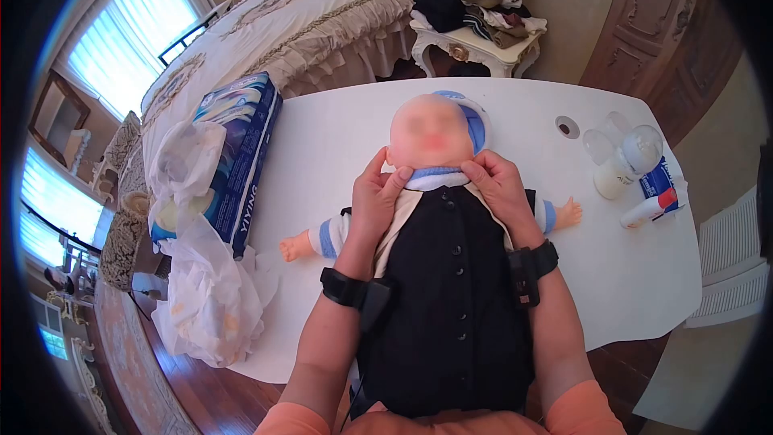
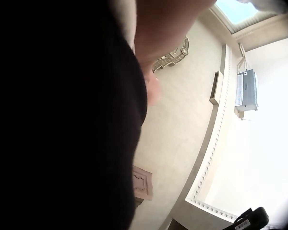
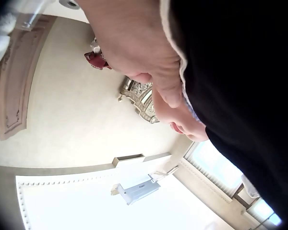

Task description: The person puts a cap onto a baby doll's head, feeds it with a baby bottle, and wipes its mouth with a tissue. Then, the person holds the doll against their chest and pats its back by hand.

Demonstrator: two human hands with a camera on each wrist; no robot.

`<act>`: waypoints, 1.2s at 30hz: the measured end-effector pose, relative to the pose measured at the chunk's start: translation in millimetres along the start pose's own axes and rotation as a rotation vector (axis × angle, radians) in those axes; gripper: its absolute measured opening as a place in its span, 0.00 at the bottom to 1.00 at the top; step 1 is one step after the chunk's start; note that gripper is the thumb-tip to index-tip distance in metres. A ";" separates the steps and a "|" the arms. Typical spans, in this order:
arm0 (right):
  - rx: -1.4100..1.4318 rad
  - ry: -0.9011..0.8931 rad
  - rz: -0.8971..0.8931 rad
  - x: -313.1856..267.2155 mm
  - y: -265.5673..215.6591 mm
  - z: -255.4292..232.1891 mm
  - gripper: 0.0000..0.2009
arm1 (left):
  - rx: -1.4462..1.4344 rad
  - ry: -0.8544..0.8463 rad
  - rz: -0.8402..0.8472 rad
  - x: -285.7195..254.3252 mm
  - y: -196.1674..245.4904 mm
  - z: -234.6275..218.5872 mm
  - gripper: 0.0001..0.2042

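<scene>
A baby doll (image 1: 427, 133) lies on its back on the white table (image 1: 322, 125), arms spread, in a white and blue outfit with a blue-lined hood behind its head. A black garment (image 1: 435, 274) with a row of buttons and cream edges covers its front. At the doll's neck, my left hand (image 1: 377, 197) pinches the garment's upper edge on one side. My right hand (image 1: 506, 193) pinches the edge on the other side, thumb near the collar. The right wrist view shows the right hand close beside the doll's chin. Black cloth fills much of the left wrist view.
On the left of the table stand a blue diaper pack (image 1: 250, 145) and a crumpled plastic bag (image 1: 209, 298). A baby bottle (image 1: 616, 177), a white tube with a red cap (image 1: 648, 208) and a small blue pack (image 1: 662, 181) are at the right.
</scene>
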State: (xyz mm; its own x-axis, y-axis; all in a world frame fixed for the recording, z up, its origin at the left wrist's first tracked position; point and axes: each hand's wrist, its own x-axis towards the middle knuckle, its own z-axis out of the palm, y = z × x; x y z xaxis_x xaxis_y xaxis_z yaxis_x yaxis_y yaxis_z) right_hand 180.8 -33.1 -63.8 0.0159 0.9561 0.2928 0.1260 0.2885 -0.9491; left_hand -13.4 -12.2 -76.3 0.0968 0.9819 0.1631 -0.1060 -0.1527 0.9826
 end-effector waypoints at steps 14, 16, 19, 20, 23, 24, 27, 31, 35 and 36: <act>-0.252 -0.038 0.195 5.3 -4.1 -1.7 0.25 | 0.284 -0.116 -0.184 4.9 16.7 -3.8 0.13; -0.303 -0.091 0.217 6.0 -10.6 -0.9 0.27 | 0.391 -0.094 -0.116 3.5 13.3 -3.0 0.12; -0.313 -0.116 0.195 5.2 -11.3 -0.3 0.29 | 0.641 -0.083 0.010 2.2 16.2 -1.5 0.12; -0.355 -0.096 0.162 4.6 -10.0 0.3 0.28 | 0.786 -0.094 0.072 1.1 18.5 -0.5 0.13; -0.471 -0.054 0.069 3.3 -3.0 2.6 0.27 | 0.929 -0.073 0.197 -4.3 20.0 1.4 0.14; -0.546 -0.031 0.012 2.9 -1.5 3.3 0.26 | 0.931 -0.071 0.200 -5.1 20.9 1.3 0.14; -0.656 0.006 -0.050 1.7 -2.7 5.3 0.22 | 0.921 -0.065 0.313 -7.7 20.2 2.1 0.12; -0.618 0.055 -0.097 0.3 1.4 7.5 0.19 | 0.697 0.036 0.429 -12.0 17.7 6.8 0.07; -0.539 0.109 -0.170 -1.3 -0.4 8.1 0.17 | 0.238 -0.025 0.336 -8.8 12.1 6.2 0.05; -0.509 0.135 -0.196 -2.3 -0.8 8.4 0.16 | 0.238 -0.025 0.334 -8.6 12.0 4.2 0.05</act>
State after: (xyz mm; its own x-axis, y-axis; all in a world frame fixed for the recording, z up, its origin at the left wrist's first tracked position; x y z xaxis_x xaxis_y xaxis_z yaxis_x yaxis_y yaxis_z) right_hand 172.3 -35.1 -64.7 0.0667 0.8622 0.5021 0.6017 0.3667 -0.7096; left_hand -11.4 -23.0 -65.5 0.1203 0.8713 0.4757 0.0958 -0.4871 0.8681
